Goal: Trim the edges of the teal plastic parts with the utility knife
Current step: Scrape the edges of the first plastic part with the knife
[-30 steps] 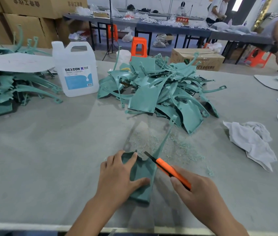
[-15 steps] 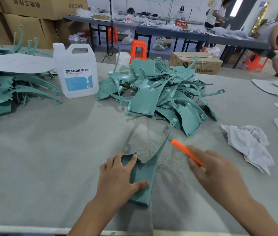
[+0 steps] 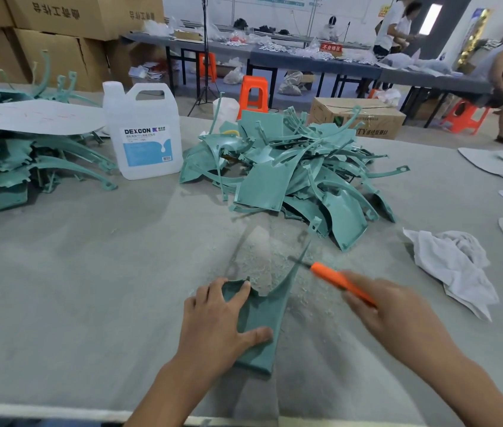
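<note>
Near the 6 o'clock edge of the bench (image 3: 90,288), the left hand (image 3: 213,322) lies spread, fingers nearly straight, pressing the teal plastic part (image 3: 259,322) flat. At its 3 o'clock, the right hand (image 3: 392,309) grips the orange utility knife (image 3: 339,282), forearm angled inward, blade meeting the part's thin upswept arm.

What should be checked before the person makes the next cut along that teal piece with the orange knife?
1. Is the teal part pressed down by the left hand: ok.
2. Is the utility knife gripped in the right hand: ok.
3. Do the left fingers lie apart from the blade: ok.
4. Does the blade touch the part's thin arm: cannot tell, blurred.
5. Does the white rag lie apart from the cut: ok.
</note>
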### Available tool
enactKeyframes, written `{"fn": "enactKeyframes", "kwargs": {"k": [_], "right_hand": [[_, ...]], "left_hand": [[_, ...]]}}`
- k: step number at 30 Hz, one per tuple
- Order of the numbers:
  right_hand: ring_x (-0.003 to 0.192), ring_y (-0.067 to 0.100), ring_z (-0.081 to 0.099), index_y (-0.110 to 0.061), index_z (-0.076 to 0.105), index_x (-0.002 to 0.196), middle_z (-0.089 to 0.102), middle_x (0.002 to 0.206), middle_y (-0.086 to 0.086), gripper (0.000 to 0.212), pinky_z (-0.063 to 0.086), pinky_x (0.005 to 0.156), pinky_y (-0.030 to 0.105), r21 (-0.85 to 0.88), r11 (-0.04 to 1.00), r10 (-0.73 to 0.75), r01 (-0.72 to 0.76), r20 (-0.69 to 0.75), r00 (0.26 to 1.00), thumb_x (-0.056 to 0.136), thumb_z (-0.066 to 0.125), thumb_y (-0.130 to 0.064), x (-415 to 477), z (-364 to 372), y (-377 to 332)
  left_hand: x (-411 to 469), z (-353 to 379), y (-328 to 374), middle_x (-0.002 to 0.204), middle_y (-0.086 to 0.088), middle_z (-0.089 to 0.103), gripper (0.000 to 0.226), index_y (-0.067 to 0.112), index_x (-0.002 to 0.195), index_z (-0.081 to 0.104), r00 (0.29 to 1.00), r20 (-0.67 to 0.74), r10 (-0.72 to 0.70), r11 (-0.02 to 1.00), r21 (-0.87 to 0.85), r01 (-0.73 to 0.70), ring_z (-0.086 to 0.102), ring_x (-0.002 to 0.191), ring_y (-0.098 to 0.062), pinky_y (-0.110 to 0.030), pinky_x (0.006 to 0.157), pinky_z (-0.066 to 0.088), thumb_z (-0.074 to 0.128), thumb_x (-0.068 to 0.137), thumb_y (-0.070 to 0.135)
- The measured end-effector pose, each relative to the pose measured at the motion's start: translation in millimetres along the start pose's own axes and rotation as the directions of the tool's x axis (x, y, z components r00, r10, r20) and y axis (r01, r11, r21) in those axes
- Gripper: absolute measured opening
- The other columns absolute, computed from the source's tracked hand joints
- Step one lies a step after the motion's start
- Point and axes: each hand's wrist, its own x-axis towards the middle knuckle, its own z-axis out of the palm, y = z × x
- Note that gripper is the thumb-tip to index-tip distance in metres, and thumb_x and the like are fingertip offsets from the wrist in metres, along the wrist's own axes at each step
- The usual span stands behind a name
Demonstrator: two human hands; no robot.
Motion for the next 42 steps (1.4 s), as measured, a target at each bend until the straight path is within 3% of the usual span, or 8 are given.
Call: {"fn": "enactKeyframes", "kwargs": {"k": [3,8,14,18,23,31,37,42], "right_hand": [[0.060,0.026,0.059,-0.035,0.064,0.128,0.057,0.069,-0.002,0.034,0.038,0.049,0.033,-0.065,0.997,0.034,-0.050,-0.233,0.972,0.094,0.060,-0.038,7.9,-11.5,4.2],[0.064,0.015,0.061,-0.048,0.059,0.129,0.060,0.074,-0.011,0.036,0.052,0.058,0.036,0.061,0.995,-0.085,0.081,0.058,0.995,0.094,0.061,-0.045,-17.0,14.9,-19.7],[0.067,0.023,0.059,-0.034,0.062,0.132,0.062,0.076,-0.005,0.038,0.045,0.055,0.035,0.023,0.997,0.071,-0.067,-0.231,0.970,0.095,0.057,-0.041,1.7,6.5,11.2],[0.074,0.005,0.062,-0.038,0.066,0.126,0.069,0.083,-0.016,0.041,0.046,0.063,0.017,0.311,0.949,0.106,-0.044,-0.184,0.977,0.088,0.057,-0.050,-9.7,21.6,1.6],[0.062,0.005,0.062,-0.064,0.060,0.114,0.071,0.082,-0.017,0.028,0.046,0.057,0.014,0.627,0.772,0.295,-0.106,-0.205,0.933,0.087,0.062,-0.057,-31.1,47.5,-1.9],[0.048,0.015,0.049,-0.040,0.065,0.126,0.068,0.077,0.005,0.037,0.043,0.048,0.022,0.847,0.528,0.450,-0.067,-0.212,0.867,0.090,0.062,-0.044,-45.9,85.2,-11.1],[0.053,0.017,0.053,-0.043,0.063,0.126,0.068,0.082,0.004,0.033,0.044,0.046,0.026,0.881,0.467,0.409,-0.078,-0.137,0.902,0.093,0.060,-0.041,-30.8,94.9,-23.9],[0.055,0.014,0.057,-0.051,0.057,0.128,0.069,0.084,0.000,0.035,0.049,0.045,0.031,0.841,0.535,0.350,-0.077,-0.138,0.926,0.099,0.058,-0.032,-17.2,103.3,-40.4]], "left_hand": [[-0.4,0.7,-0.7,0.154,0.002,0.023,0.106,0.043,0.155,0.019,1.000,-0.002,0.010,1.000,-0.003,-0.010,0.023,0.135,-0.021,-0.040,0.110,0.023,0.025,0.063,0.096],[0.0,0.3,-0.9,0.155,0.002,0.022,0.109,0.044,0.155,0.017,1.000,0.002,0.003,1.000,0.009,-0.003,0.022,0.136,-0.021,-0.039,0.111,0.023,0.018,0.060,0.098],[-0.1,-2.1,-1.4,0.155,0.003,0.023,0.108,0.045,0.154,0.018,1.000,0.018,0.016,1.000,-0.023,-0.015,0.020,0.137,-0.020,-0.039,0.110,0.022,0.024,0.060,0.097],[0.6,-7.3,-10.6,0.151,0.009,0.028,0.103,0.048,0.152,0.021,0.998,0.011,0.054,0.998,-0.037,-0.053,0.023,0.133,-0.016,-0.035,0.109,0.025,0.034,0.062,0.096],[-5.7,-22.4,-13.1,0.124,0.020,0.040,0.069,0.056,0.124,0.033,0.992,-0.117,0.043,0.891,-0.444,-0.090,0.043,0.108,0.002,-0.024,0.092,0.039,0.078,0.071,0.056],[-3.3,-71.8,-74.8,0.092,0.020,0.070,0.032,0.041,0.094,0.065,0.995,-0.097,-0.025,0.826,-0.563,-0.034,0.064,0.082,-0.008,-0.014,0.074,0.044,0.064,0.094,0.009],[2.3,-85.2,-111.8,0.127,0.014,0.062,0.030,0.040,0.119,0.067,0.985,-0.110,-0.129,0.991,-0.045,0.125,0.056,0.120,-0.022,-0.038,0.097,0.041,0.062,0.096,0.021],[17.8,-54.5,-46.4,0.124,0.013,0.064,0.038,0.026,0.132,0.061,0.980,-0.168,-0.109,0.865,-0.501,0.010,0.059,0.113,-0.008,-0.026,0.096,0.042,0.050,0.101,0.044]]}}
